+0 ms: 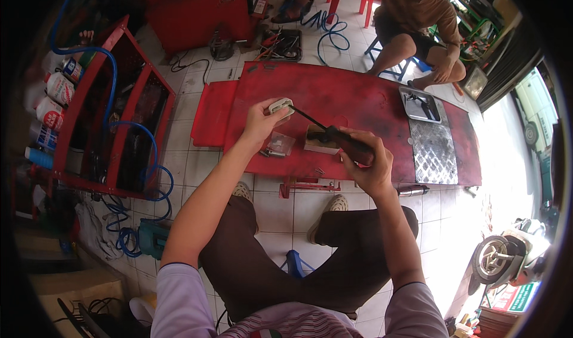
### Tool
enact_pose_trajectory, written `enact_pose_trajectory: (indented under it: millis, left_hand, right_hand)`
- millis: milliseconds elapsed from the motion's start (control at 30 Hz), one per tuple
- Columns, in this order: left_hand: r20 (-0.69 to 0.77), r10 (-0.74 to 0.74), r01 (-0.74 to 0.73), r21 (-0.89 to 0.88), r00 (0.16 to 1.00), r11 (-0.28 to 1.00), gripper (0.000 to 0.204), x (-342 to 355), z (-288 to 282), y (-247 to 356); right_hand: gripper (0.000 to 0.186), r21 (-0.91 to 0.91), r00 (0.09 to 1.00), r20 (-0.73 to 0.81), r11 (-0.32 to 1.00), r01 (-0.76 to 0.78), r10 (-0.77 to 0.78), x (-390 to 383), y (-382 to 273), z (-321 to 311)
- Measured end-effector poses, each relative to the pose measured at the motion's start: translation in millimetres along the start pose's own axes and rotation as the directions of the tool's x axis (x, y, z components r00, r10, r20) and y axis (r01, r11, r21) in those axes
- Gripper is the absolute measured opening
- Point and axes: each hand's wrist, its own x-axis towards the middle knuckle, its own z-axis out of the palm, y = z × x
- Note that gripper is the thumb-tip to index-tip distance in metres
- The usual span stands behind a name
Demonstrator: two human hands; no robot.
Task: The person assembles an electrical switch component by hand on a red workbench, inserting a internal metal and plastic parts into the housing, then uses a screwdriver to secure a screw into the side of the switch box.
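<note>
While your left hand [261,123] holds a small off-white, hollow-looking part with rounded ends [279,107] over the red, dark-scuffed, flat-topped bench [358,93], at about 10 o'clock from its middle, your right hand [376,166] steers a long-shafted screwdriver with a thick dark handle [339,137]. Taking the part as the clock's centre, the shaft comes in from 4 o'clock and its tip meets or nearly meets the 3 o'clock edge (whether it is seated in anything, I cannot tell). Your left thumb and fingers are clamped on the part, the thumb at about 6 o'clock; your right fingers are wrapped around the handle.

To work well, back the part firmly from 9 o'clock, so a push from the handle doesn't swing it round. As it seems held clear of the bench, resting your left wrist on the top would probably steady it. Square the tip first, then build force gently; a slip would likely drive the point toward your left fingers. Mind the open brown cardboard box [318,147], between 4 and 5 o'clock, and the small clear plastic bag [279,143] at 6 o'clock: an elbowing wrist could knock either.
</note>
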Motion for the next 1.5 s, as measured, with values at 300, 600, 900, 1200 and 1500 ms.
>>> enact_pose_trajectory:
  millis: [300,600,900,1200,1500]
  left_hand:
    - [-0.115,0.199,-0.193,0.061,0.973,0.979,0.027,0.1,3.8,2.7]
    - [-0.097,0.281,-0.255,0.216,0.955,0.942,0.028,6.1,4.9,3.7]
    - [-0.12,0.318,-0.278,0.266,0.941,0.923,0.028,22.7,72.8,38.5]
    - [-0.186,0.129,-0.104,0.135,0.974,0.985,0.032,5.3,98.8,48.9]
    - [-0.237,0.108,-0.075,0.144,0.966,0.987,0.031,-1.6,84.0,53.8]
  right_hand:
    - [0.018,0.011,0.927,-0.031,0.927,-0.375,0.375,-11.5,1.0,3.4]
    - [0.011,0.317,0.798,-0.053,0.768,-0.557,0.6,-12.4,-2.8,15.4]
    - [0.015,0.45,0.803,-0.013,0.72,-0.528,0.596,19.6,11.5,-53.6]
    - [0.036,0.029,0.899,0.147,0.907,-0.42,0.412,20.7,-2.0,-90.6]
    - [0.033,0.007,0.91,0.165,0.923,-0.386,0.379,29.4,-6.0,-79.5]
